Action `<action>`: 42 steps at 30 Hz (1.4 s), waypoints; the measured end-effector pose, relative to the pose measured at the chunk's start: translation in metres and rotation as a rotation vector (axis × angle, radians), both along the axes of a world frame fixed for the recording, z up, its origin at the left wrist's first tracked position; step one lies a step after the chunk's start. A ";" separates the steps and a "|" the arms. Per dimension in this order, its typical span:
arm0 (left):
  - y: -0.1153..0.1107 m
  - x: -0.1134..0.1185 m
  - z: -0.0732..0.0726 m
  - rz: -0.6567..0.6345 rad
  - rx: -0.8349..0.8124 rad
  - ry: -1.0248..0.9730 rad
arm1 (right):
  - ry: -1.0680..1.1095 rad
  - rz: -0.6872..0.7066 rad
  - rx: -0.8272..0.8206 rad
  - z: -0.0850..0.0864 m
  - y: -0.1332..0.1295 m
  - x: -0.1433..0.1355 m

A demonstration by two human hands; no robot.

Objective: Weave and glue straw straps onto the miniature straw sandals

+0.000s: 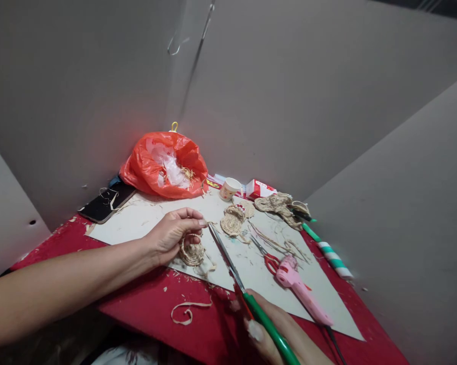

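Observation:
My left hand (177,233) is closed on a small coiled straw weaving (192,252), thumb and forefinger pinched at the end of a strand above it. In my right hand (270,324) are long scissors (228,261) with a green handle. Their metal tips touch or nearly touch the strand at my left fingertips. Just beyond the blades, a small woven straw slipper (232,221) with red beads at its top lies on the white board (137,243).
A pink glue gun (302,294) lies at right beside red-handled scissors (268,256) and straw cords (274,238). Behind stand a red plastic bag (145,167) and a paper cup (230,187). A phone (107,203) lies left; braided straw (277,205) and a striped green-white roll (335,261) lie right.

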State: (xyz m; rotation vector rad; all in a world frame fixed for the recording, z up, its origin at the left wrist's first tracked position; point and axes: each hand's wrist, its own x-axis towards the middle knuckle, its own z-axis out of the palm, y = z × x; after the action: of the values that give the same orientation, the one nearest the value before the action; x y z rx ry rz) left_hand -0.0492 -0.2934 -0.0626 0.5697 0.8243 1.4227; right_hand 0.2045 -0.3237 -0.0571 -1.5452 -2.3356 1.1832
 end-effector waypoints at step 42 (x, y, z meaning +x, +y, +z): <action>0.009 -0.012 0.003 -0.141 -0.019 0.006 | -0.328 -0.557 0.556 -0.011 0.080 0.113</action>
State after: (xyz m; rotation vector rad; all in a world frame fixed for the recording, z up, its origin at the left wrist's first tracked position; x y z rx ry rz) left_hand -0.0613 -0.2844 -0.0592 0.6067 0.7862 1.2841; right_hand 0.3175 -0.2433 -0.0685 -2.0435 -1.9203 0.1494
